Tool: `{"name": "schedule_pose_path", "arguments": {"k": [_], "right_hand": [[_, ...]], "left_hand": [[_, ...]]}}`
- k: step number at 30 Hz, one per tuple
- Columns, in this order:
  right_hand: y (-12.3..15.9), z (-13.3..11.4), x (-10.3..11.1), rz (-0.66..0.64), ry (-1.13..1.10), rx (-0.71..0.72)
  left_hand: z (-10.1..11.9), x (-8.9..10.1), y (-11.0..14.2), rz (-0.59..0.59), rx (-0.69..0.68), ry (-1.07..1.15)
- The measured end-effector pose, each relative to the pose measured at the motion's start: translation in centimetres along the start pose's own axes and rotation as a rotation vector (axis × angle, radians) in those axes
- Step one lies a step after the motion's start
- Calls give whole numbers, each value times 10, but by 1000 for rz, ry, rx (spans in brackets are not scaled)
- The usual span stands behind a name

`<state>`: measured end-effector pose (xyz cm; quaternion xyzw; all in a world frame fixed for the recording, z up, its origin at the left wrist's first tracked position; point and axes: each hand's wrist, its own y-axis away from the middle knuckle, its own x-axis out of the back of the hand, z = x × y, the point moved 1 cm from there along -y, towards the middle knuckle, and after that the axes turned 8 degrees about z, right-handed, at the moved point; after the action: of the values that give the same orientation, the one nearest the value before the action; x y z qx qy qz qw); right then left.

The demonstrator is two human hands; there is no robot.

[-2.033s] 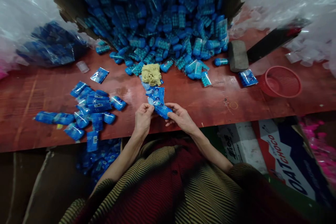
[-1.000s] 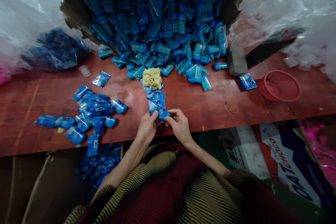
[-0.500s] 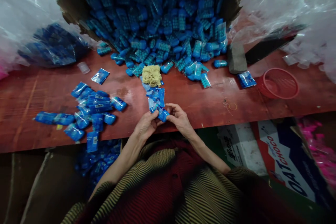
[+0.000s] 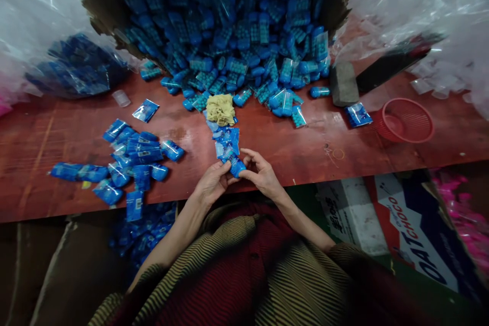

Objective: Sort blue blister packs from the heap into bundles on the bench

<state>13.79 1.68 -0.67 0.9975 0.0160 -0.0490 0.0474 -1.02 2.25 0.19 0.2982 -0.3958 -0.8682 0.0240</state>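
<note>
Near the table's front edge, my left hand point(image 4: 213, 181) and my right hand point(image 4: 264, 175) are both closed on one small blue printed packet point(image 4: 237, 166), left fingers at its left side, right thumb and fingers at its right. What is inside the packet cannot be made out. Just beyond it lie flat overlapping blue wrappers point(image 4: 229, 136), in a line running away from me. A crumpled pale-yellow cloth-like wad point(image 4: 220, 109) rests on their far end. To the left, several blue packets point(image 4: 141, 150) are heaped loosely, some bulging.
A big pile of small blue-capped containers with turquoise balls point(image 4: 237, 56) spills from a torn carton at the back. A grey block point(image 4: 344, 84) and a red plastic basket point(image 4: 407, 121) stand right. A bag of blue wrappers point(image 4: 80, 66) lies left. Below sits a printed carton point(image 4: 412, 239).
The packet between my hands has turned slightly, and my right fingers have shifted a little on it. Nothing else on the table has visibly moved.
</note>
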Motion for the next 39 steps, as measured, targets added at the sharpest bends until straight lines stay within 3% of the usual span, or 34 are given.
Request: {"name": "schedule_pose_path", "arguments": {"k": [11, 19, 24, 30, 34, 39], "right_hand": [[-2, 5, 3, -106, -195, -104], [1, 0, 7, -204, -120, 8], [0, -1, 9, -184, 27, 54], [2, 6, 6, -83, -19, 47], [5, 5, 5, -28, 150, 100], [8, 4, 3, -59, 111, 86]], "left_hand": [[1, -5, 5, -63, -36, -8], [-5, -9, 14, -13, -46, 9], [-7, -14, 21, 39, -46, 18], [-8, -10, 16, 2, -46, 15], [-6, -10, 15, 28, -63, -17], [-4, -10, 17, 8, -92, -48]]}}
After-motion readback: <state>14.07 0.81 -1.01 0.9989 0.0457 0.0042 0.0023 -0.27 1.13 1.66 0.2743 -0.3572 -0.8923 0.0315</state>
